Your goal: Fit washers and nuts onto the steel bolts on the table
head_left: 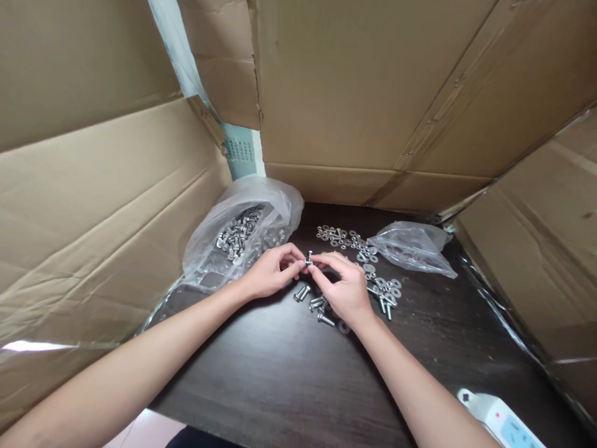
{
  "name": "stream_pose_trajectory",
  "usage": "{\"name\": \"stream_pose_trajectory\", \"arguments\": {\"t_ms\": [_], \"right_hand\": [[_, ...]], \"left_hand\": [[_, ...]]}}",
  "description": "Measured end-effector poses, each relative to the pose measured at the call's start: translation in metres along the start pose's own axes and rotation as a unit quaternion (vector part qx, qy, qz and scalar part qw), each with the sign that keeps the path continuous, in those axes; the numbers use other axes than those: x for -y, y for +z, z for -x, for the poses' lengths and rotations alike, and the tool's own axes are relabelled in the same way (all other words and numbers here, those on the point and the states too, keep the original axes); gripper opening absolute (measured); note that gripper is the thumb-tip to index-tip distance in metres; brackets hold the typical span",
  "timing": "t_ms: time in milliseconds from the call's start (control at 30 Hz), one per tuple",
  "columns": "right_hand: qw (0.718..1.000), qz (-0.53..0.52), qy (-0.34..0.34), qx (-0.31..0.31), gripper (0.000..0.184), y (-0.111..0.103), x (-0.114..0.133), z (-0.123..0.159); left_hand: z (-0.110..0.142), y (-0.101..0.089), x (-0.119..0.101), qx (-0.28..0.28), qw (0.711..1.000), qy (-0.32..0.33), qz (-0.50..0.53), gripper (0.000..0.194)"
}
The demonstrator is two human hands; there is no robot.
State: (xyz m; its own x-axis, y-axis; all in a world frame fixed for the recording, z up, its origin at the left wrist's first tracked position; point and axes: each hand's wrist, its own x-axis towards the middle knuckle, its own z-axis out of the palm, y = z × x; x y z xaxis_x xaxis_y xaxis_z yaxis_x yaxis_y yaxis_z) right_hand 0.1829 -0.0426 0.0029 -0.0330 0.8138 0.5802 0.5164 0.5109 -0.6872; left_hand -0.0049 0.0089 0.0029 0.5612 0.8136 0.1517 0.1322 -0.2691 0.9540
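Note:
Between the fingertips of both hands, over the middle of the dark table, is a small metal bolt [308, 263]. My left hand [275, 269] pinches its left end, and my right hand [342, 283] pinches the right end. Whether a nut or washer sits on it is too small to tell. Just below the hands lie several loose bolts [326, 320], partly hidden by my right hand. Washers and nuts [342, 235] are scattered behind and to the right of that hand, with more bolts [388, 310] among them.
A clear plastic bag [280, 193] full of bolts and other hardware stands at the back left. Another clear bag [415, 246] lies at the back right. Cardboard walls [354, 93] enclose the dark table [261, 373]. A white power strip [494, 414] sits at the front right.

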Motion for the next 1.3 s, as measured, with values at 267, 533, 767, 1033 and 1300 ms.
{"name": "stream_pose_trajectory", "arguments": {"t_ms": [267,533,767,1033,1300], "right_hand": [[0.999,0.038,-0.002,-0.012,0.028,0.002,-0.001,-0.002],[0.99,0.061,-0.092,0.088,0.056,-0.003,0.003,0.002],[0.999,0.053,-0.009,0.008,0.022,-0.001,0.002,0.002],[0.994,0.107,-0.026,0.028,0.027,-0.001,0.002,0.002],[0.993,0.103,-0.031,0.041,0.043,0.001,-0.001,0.002]], "left_hand": [[0.006,0.005,-0.008,-0.009,0.995,0.059,-0.08,0.015],[0.003,0.005,-0.005,-0.092,0.993,0.04,-0.067,0.019],[0.003,0.003,0.0,-0.067,0.995,0.038,-0.062,0.022],[0.002,0.004,0.001,-0.075,0.994,0.044,-0.064,0.021],[0.003,0.005,0.001,-0.077,0.993,0.05,-0.073,0.02]]}}
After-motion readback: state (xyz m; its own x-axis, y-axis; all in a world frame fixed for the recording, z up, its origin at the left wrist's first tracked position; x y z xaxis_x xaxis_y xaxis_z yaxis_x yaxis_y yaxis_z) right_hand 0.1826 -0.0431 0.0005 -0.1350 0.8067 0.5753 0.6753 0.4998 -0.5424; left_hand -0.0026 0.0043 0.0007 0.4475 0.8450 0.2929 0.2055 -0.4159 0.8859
